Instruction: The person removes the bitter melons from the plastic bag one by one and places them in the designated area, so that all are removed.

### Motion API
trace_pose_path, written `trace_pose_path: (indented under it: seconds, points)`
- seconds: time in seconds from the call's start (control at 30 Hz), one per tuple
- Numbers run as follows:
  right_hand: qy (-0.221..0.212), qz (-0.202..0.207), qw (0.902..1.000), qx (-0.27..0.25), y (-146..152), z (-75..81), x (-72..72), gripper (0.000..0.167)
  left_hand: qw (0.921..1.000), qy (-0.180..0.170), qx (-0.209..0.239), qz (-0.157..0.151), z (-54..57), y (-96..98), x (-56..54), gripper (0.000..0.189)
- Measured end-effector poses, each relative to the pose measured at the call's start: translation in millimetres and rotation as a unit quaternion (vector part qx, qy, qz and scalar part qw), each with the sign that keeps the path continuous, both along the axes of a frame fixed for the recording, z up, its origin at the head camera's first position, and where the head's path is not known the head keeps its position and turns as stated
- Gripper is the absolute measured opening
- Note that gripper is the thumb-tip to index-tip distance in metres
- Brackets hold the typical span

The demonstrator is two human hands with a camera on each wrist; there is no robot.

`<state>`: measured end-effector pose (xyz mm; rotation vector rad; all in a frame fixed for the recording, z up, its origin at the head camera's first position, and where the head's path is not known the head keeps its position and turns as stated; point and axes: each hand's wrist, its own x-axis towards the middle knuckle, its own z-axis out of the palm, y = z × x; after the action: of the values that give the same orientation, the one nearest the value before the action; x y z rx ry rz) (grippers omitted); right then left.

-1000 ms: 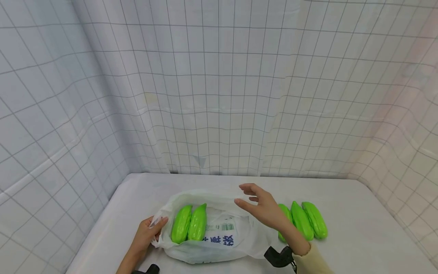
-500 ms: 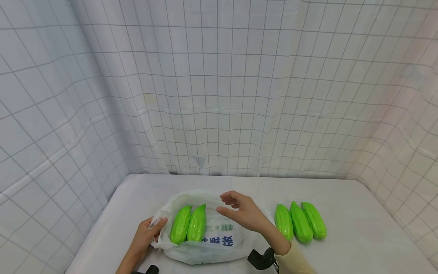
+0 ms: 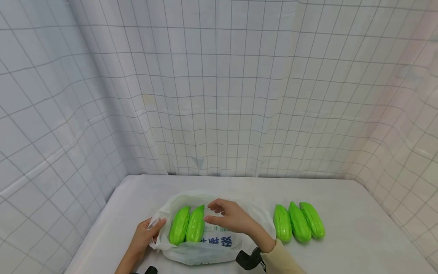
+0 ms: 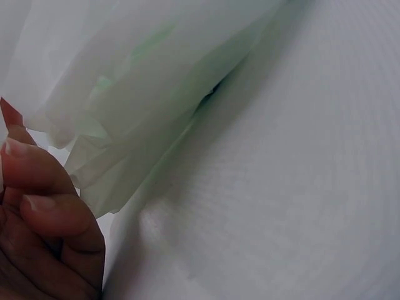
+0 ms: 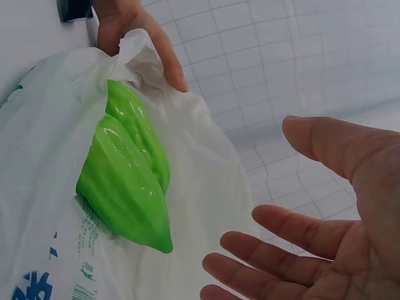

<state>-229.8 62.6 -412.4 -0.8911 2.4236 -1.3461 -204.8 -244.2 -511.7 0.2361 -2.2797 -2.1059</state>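
A white plastic bag point(image 3: 202, 257) with blue printing lies with its mouth spread on the table. Two glossy, ridged green vegetables shaped like bitter melons point(image 5: 122, 181) lie side by side at its left end. My left hand point(image 3: 145, 235) pinches the bag's left edge between thumb and fingers; the left wrist view shows curled fingertips point(image 4: 40, 203) at the crumpled plastic. My right hand point(image 3: 230, 217) holds nothing and hovers over the bag's mouth, thumb and fingers apart, just right of the two vegetables. Its palm faces them in the right wrist view.
Three more green vegetables point(image 3: 300, 222) lie in a row on the white table point(image 3: 356, 228), right of the bag. A white curtain point(image 3: 219, 95) with a dark grid hangs behind the table and along both sides.
My right hand has moved left and slightly down, from near the bag's right end to beside the vegetables inside. The left hand has kept its grip on the bag.
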Motion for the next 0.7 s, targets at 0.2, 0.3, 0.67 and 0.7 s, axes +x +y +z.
trace_pose_path:
  seconds: [0.2,0.3,0.67,0.7]
  points:
    - [-0.019,0.016,0.9992,0.032,-10.4,-5.5,-4.0,0.048,1.0000,0.000,0.001,0.000,-0.9,0.1,0.5,0.029]
    - [-0.025,0.018,0.9983,0.050,-14.3,-7.1,-4.6,0.052,1.0000,0.000,0.001,0.000,-0.4,0.3,0.5,0.028]
    - [-0.061,0.022,0.9911,0.116,-30.1,-17.6,-6.0,0.057,0.9999,0.007,0.001,-0.013,0.6,-1.4,0.3,0.025]
    - [-0.060,0.018,0.9905,0.123,-31.4,-18.6,-6.1,0.058,0.9999,0.007,0.001,-0.012,0.4,-1.4,0.3,0.025]
